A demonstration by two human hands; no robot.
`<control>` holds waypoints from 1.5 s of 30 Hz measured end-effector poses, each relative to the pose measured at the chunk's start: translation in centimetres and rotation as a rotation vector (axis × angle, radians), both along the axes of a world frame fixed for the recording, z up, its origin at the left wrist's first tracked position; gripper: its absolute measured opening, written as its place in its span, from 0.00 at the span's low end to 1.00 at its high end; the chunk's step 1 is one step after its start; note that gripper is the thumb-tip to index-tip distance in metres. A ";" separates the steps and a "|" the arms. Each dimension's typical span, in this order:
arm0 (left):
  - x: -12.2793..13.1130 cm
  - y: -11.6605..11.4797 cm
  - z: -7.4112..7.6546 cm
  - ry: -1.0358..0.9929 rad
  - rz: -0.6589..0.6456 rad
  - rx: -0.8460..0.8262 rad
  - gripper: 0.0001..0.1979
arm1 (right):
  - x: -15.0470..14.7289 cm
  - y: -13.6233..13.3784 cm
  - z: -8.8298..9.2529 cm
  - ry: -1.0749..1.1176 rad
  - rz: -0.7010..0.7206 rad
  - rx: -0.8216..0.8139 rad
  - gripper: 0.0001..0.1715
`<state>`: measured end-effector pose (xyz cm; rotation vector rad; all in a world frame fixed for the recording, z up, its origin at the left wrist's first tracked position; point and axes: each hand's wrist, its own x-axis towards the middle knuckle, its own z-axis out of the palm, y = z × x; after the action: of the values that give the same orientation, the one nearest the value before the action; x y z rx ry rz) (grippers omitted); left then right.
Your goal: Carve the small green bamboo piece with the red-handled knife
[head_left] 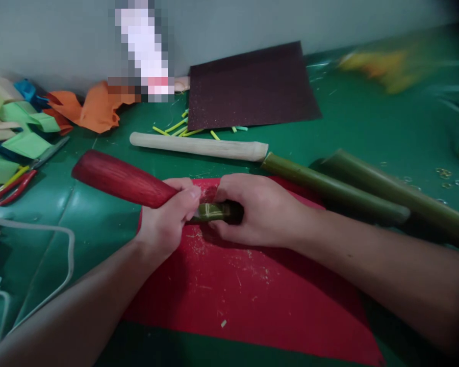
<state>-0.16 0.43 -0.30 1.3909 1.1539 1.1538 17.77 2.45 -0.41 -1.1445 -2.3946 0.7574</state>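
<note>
The left hand [162, 216] is clenched around a red wooden handle [122, 178], while the right hand [258, 209] grasps a short green bamboo piece [212, 212] just beside it, over a debris-flecked red sheet [252, 300] on the green table [99, 224], and a pixelated patch [145, 51] behind is unreadable.

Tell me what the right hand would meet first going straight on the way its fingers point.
Most likely the left hand, closed around a red wood-grained handle. The right hand grips the green bamboo piece between them; depth there is hard to judge.
</note>
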 end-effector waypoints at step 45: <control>0.5 0.0 0.4 0.270 0.095 0.100 0.19 | -0.2 -0.1 0.3 -0.035 0.015 -0.047 0.12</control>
<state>0.31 0.42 0.10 1.6204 1.3798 1.1260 17.53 2.39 -0.14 -1.1682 -2.4287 0.8094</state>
